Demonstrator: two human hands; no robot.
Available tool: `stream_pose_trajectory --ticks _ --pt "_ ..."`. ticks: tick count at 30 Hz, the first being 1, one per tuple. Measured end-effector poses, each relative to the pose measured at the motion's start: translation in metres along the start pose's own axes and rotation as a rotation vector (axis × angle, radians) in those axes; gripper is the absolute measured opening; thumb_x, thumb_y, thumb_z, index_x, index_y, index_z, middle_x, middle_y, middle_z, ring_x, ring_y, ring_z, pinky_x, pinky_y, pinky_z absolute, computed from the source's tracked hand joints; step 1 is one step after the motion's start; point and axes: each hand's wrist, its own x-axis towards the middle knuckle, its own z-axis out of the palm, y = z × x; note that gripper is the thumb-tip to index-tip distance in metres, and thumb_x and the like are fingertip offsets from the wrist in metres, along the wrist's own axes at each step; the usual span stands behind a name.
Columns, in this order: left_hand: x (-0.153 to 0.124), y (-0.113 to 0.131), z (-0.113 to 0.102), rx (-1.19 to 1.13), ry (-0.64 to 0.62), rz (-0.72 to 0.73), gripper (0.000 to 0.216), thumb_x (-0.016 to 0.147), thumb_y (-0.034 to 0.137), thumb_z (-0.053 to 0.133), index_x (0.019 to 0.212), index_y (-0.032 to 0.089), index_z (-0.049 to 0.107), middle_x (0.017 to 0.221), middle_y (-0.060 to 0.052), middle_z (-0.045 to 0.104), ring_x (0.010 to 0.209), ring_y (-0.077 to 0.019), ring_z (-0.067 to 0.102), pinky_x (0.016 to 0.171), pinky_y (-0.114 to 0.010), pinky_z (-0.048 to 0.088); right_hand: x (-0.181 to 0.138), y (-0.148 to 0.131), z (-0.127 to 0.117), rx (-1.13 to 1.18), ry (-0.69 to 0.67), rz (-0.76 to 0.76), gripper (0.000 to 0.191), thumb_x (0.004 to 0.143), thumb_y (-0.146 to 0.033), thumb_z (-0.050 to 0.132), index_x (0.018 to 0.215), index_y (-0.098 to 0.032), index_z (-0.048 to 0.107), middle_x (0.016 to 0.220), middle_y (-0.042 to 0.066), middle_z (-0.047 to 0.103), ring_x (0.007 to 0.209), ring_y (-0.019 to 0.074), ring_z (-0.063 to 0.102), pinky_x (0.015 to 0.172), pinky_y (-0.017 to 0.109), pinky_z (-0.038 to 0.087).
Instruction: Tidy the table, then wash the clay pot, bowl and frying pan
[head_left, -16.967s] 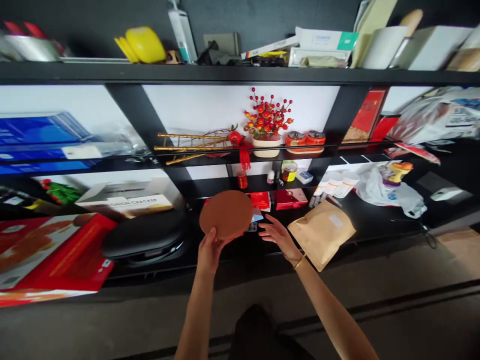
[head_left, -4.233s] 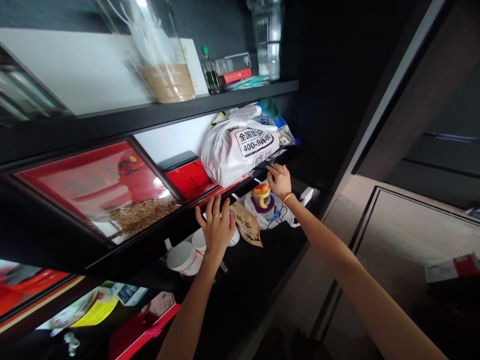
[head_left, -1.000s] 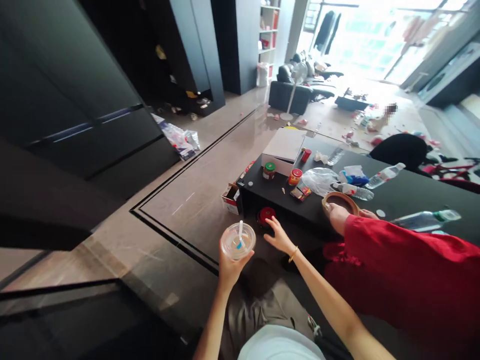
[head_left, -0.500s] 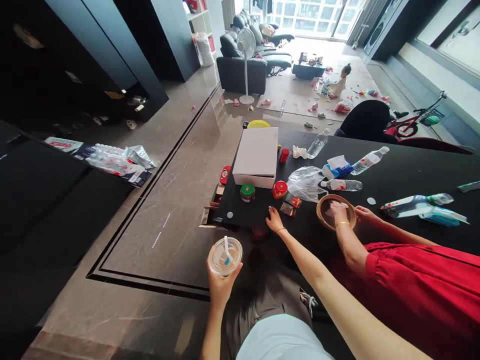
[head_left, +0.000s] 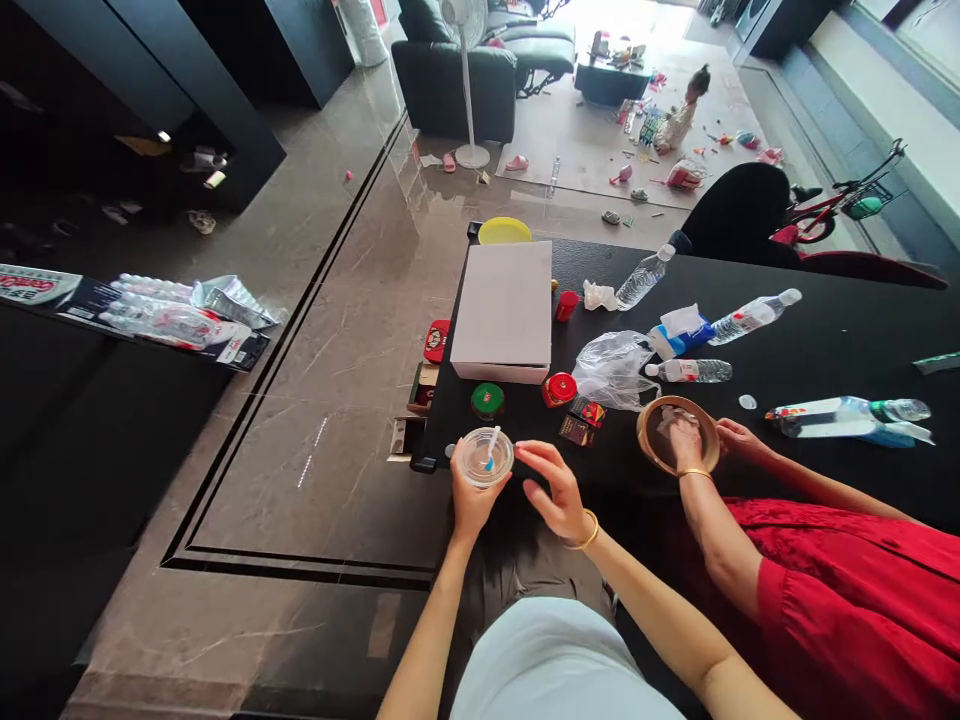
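My left hand (head_left: 475,502) is wrapped round a clear plastic cup (head_left: 474,462) with a lid, and a white straw (head_left: 494,440) with a blue end shows in it. Just right of the cup, my right hand (head_left: 556,490) hovers with fingers apart and nothing in it; its fingertips come close to the cup's rim, and I cannot tell if they touch. Beyond the cup stand a green-lidded jar (head_left: 488,401) and a red-lidded jar (head_left: 559,389). Small dark packets (head_left: 579,424) lie past my right hand. A white box (head_left: 502,315) sits behind the jars.
At right, a person in red wipes inside a round brown bowl (head_left: 649,452) with one hand and steadies it with the other. A plastic bag (head_left: 611,368), several bottles (head_left: 694,371) and a tissue pack (head_left: 684,331) lie on the black table (head_left: 840,330). A child sits on the far floor.
My left hand has brought the cup up and right, to the table's near edge. My right hand has left the tabletop and come in beside the cup. The view has tilted down.
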Motion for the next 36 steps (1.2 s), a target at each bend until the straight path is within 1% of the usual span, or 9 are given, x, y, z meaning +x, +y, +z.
stream_pose_trajectory --ticks 5,10,12,15,18,20,22,28,36 --pt "0.014 0.004 0.011 -0.093 -0.116 0.018 0.091 0.067 0.037 0.079 0.140 0.021 0.027 0.138 -0.017 0.048 0.126 -0.0289 0.052 0.105 -0.047 0.042 -0.001 -0.014 0.017 -0.165 -0.026 -0.125 0.054 0.086 -0.013 0.051 0.135 -0.036 0.051 0.122 0.008 0.061 0.111 0.0229 0.058 0.092 0.044 0.051" --pt "0.026 0.003 0.011 -0.040 -0.168 0.035 0.096 0.062 0.041 0.082 0.138 0.021 0.028 0.137 -0.018 0.048 0.128 -0.0298 0.049 0.109 -0.048 0.038 0.000 0.003 0.012 -0.262 0.328 0.092 0.031 0.084 -0.019 0.058 0.111 -0.030 0.069 0.109 0.007 0.067 0.104 0.0241 0.061 0.094 0.047 0.049" --pt "0.030 0.000 0.008 -0.020 -0.167 0.027 0.097 0.061 0.041 0.083 0.138 0.020 0.028 0.137 -0.018 0.048 0.129 -0.0301 0.049 0.110 -0.048 0.036 -0.001 0.026 0.000 -0.224 0.524 0.261 0.019 0.083 -0.026 0.061 0.098 -0.024 0.072 0.102 0.009 0.069 0.099 0.0237 0.063 0.092 0.046 0.051" --pt "0.033 -0.006 0.000 -0.001 -0.178 0.023 0.097 0.061 0.037 0.084 0.139 0.020 0.029 0.138 -0.017 0.046 0.130 -0.0300 0.047 0.111 -0.049 0.035 -0.009 0.080 -0.029 -0.113 0.794 0.532 0.026 0.076 -0.036 0.066 0.091 -0.015 0.070 0.093 0.011 0.070 0.087 0.0229 0.067 0.086 0.042 0.054" --pt "0.032 -0.009 -0.011 0.032 -0.198 0.025 0.096 0.060 0.035 0.084 0.139 0.022 0.031 0.138 -0.015 0.047 0.130 -0.0298 0.046 0.110 -0.049 0.035 -0.024 0.132 -0.061 -0.112 0.896 0.756 0.056 0.065 -0.032 0.071 0.115 -0.010 0.061 0.100 0.013 0.068 0.079 0.0197 0.068 0.082 0.038 0.055" --pt "0.031 -0.010 -0.017 0.055 -0.210 0.015 0.096 0.060 0.035 0.084 0.139 0.022 0.031 0.137 -0.015 0.048 0.130 -0.0299 0.047 0.110 -0.049 0.035 -0.034 0.156 -0.077 -0.184 0.914 0.871 0.080 0.060 -0.029 0.074 0.132 -0.008 0.048 0.115 0.018 0.063 0.073 0.0169 0.067 0.078 0.035 0.056" --pt "0.029 -0.011 -0.021 0.067 -0.222 -0.004 0.096 0.060 0.036 0.084 0.140 0.022 0.031 0.136 -0.015 0.049 0.129 -0.0300 0.048 0.110 -0.049 0.036 -0.041 0.171 -0.086 -0.279 0.858 0.948 0.084 0.059 -0.030 0.075 0.134 -0.007 0.047 0.122 0.021 0.059 0.070 0.0159 0.067 0.076 0.034 0.056" --pt "0.026 -0.016 -0.028 0.106 -0.239 -0.011 0.097 0.060 0.034 0.084 0.141 0.022 0.032 0.135 -0.014 0.050 0.128 -0.0299 0.048 0.110 -0.050 0.034 -0.040 0.185 -0.089 -0.341 0.734 0.990 0.054 0.069 -0.030 0.068 0.118 -0.008 0.062 0.090 0.010 0.073 0.066 0.0178 0.070 0.068 0.030 0.058" --pt "0.028 -0.022 -0.023 0.121 -0.238 0.029 0.098 0.059 0.031 0.085 0.142 0.022 0.032 0.134 -0.014 0.052 0.126 -0.0295 0.051 0.109 -0.049 0.037 -0.043 0.170 -0.093 -0.339 0.747 0.946 0.040 0.069 -0.025 0.067 0.106 -0.012 0.068 0.091 0.010 0.075 0.078 0.0229 0.074 0.080 0.035 0.058"
